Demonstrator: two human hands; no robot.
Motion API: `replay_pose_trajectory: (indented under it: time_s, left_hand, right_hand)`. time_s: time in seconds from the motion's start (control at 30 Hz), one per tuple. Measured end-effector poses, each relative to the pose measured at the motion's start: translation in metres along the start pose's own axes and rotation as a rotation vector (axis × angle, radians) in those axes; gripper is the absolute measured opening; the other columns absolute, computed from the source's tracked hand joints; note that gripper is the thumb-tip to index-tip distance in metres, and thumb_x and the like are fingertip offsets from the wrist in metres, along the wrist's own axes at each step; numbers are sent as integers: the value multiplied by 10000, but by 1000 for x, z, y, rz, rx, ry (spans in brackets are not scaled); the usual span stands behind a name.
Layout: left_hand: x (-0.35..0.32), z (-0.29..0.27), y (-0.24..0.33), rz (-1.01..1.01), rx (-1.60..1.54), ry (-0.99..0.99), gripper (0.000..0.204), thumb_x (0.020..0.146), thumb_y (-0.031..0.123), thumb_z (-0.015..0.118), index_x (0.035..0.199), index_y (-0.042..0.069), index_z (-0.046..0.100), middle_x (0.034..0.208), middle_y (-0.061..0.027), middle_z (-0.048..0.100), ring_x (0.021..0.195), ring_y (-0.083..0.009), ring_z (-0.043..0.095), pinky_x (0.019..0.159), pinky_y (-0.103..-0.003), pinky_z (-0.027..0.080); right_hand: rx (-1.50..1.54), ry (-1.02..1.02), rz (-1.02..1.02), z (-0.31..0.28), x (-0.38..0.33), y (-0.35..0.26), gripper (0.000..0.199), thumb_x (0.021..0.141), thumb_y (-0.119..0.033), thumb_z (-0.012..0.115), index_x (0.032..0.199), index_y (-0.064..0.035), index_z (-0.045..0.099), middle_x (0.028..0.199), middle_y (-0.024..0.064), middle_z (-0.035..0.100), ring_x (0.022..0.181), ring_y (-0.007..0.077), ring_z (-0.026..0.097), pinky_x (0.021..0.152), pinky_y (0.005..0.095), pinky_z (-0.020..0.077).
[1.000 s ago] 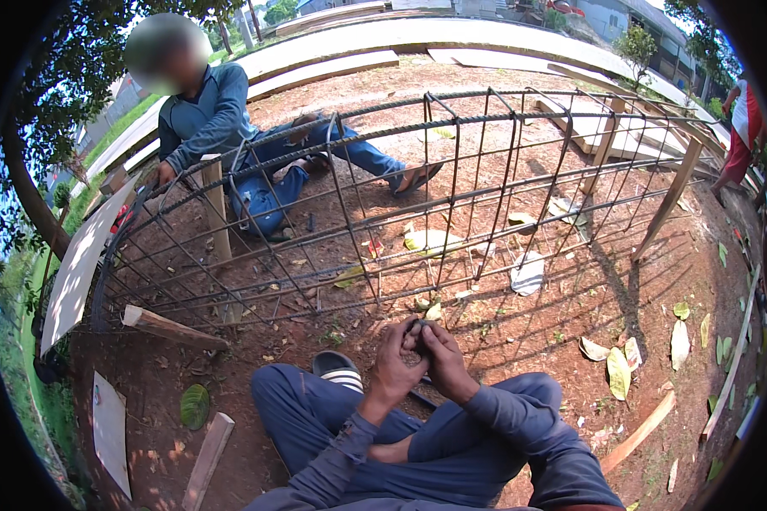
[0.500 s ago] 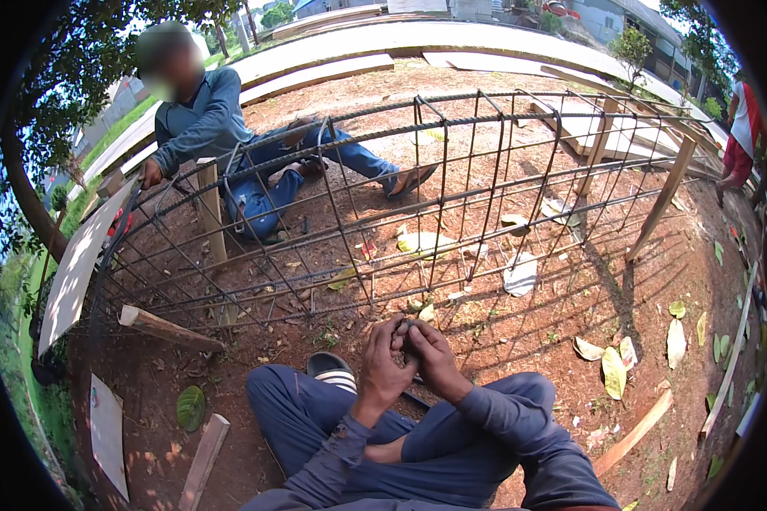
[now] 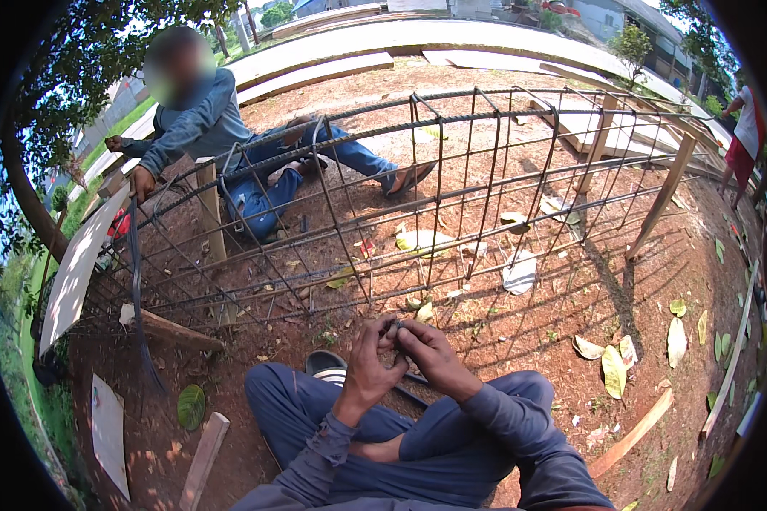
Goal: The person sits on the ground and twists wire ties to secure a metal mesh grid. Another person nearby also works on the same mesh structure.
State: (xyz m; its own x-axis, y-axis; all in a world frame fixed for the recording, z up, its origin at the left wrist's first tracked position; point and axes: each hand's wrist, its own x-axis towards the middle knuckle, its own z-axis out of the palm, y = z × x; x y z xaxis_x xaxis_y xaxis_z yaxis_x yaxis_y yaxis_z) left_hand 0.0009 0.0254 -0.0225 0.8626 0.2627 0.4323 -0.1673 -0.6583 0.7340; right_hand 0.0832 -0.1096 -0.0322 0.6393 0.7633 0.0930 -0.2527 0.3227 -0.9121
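My left hand [image 3: 369, 364] and my right hand [image 3: 437, 356] meet above my crossed legs, fingertips pinched together. Something small and dark shows between them, too small to make out. Just beyond stands a long rebar cage [image 3: 439, 200] of dark bars and square ties, apart from my hands. Below them, a dark bar or tool [image 3: 411, 393] shows in part by my lap. Across the cage at the left, a co-worker sits on the ground. One of that person's hands [image 3: 142, 182] holds a hanging bundle of thin dark wire [image 3: 138, 281].
Wooden posts [image 3: 663, 198] support the cage. A board [image 3: 81, 264] leans at the left; a short plank [image 3: 203, 460] lies near my left knee. Dry leaves [image 3: 614, 372] dot the soil at right. Another person [image 3: 741, 140] stands far right.
My hands have loosened from a close clasp to a fingertip pinch, with a gap between the palms. The co-worker's wire bundle now hangs over the cage's near side, and their other hand is raised.
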Motion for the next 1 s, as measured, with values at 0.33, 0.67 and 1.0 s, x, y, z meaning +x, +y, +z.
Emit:
replay_pose_trajectory:
  time_s: [0.33, 0.67, 1.0]
  left_hand:
    - [2, -20, 21, 95, 261, -39, 649, 796, 133, 782, 1388, 69, 522, 1308, -142, 537, 1231, -340, 523, 1066, -468, 399]
    - [12, -18, 20, 179, 388, 25, 549, 863, 249, 774, 1336, 49, 581, 1160, -141, 650, 1121, -330, 617, 1108, -505, 400]
    - [26, -18, 19, 131, 270, -37, 409, 867, 254, 776, 1163, 11, 632, 1083, -186, 681, 1066, -373, 659, 1161, -511, 393]
  right_hand:
    - [-225, -85, -30, -18, -1, -16, 263, 1050, -194, 591, 1175, 20, 679, 1244, 52, 503, 1178, 162, 530, 1024, 322, 453]
    - [-235, -24, -98, -9, -1, -7, 272, 1046, -224, 580, 1101, 11, 707, 1455, 91, 437, 1388, 232, 415, 1133, 397, 380]
    - [-294, 4, -264, -9, 5, -11, 244, 1042, -174, 553, 1090, 7, 709, 1453, 125, 540, 1480, 286, 365, 1188, 440, 340]
